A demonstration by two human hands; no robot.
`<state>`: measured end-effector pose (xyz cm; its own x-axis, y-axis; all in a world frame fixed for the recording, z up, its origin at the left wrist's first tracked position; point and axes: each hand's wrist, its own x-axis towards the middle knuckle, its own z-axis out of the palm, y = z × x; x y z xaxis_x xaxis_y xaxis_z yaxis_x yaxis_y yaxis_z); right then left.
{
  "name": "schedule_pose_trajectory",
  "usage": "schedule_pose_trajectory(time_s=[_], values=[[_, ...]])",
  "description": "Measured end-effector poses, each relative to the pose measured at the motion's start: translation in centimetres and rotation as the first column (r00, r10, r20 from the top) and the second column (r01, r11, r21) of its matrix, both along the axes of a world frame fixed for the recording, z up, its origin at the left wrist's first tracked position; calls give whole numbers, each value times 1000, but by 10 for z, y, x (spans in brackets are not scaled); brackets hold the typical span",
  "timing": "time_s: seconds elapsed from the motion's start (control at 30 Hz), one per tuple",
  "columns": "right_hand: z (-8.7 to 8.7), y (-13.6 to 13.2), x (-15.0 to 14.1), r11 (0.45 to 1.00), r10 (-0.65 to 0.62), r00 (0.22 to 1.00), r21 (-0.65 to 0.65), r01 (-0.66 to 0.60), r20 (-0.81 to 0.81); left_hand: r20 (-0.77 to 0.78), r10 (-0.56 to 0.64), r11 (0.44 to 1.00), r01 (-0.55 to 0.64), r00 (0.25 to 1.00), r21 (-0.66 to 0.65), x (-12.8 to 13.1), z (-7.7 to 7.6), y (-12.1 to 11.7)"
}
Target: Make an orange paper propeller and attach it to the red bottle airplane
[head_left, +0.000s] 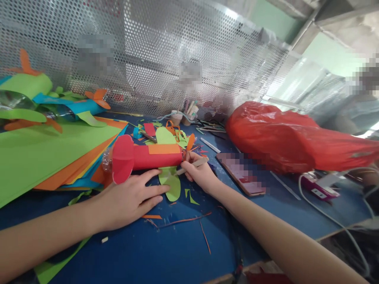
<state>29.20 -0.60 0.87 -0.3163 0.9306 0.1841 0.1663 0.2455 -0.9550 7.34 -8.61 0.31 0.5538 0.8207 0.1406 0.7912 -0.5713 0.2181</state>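
In the middle of the counter (183, 252) lies a bottle (156, 159), a paper cutout (175, 190) before it, scraps (149, 129) behind; toward the left edge, sheets (56, 154), other bottles (66, 110) at their far end; rightward, a phone (238, 173), a bag (275, 136) behind it; at the far edge, cups (177, 118) before a panel (154, 51)

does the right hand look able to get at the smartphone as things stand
Probably yes: the smartphone lies flat on the blue table, just right of the right hand, and nothing seems to block the way, though the fingers are holding a slim pale stick.
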Motion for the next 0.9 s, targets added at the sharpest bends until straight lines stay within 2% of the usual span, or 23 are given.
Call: schedule_pose_trajectory(time_s=[0.3,0.53,0.9], values=[[0,1,1,1000,9,1000,-11,-9,8,54,0,1000,0,999,8,2,-3,1],[1,1,2,1000,19,1000,-25,-19,4,7,10,1000,-10,1000,-19,3,1,0],[1,0,3,999,15,1000,-39,-15,-16,14,12,999,-12,1000,-37,3,1,-1]])
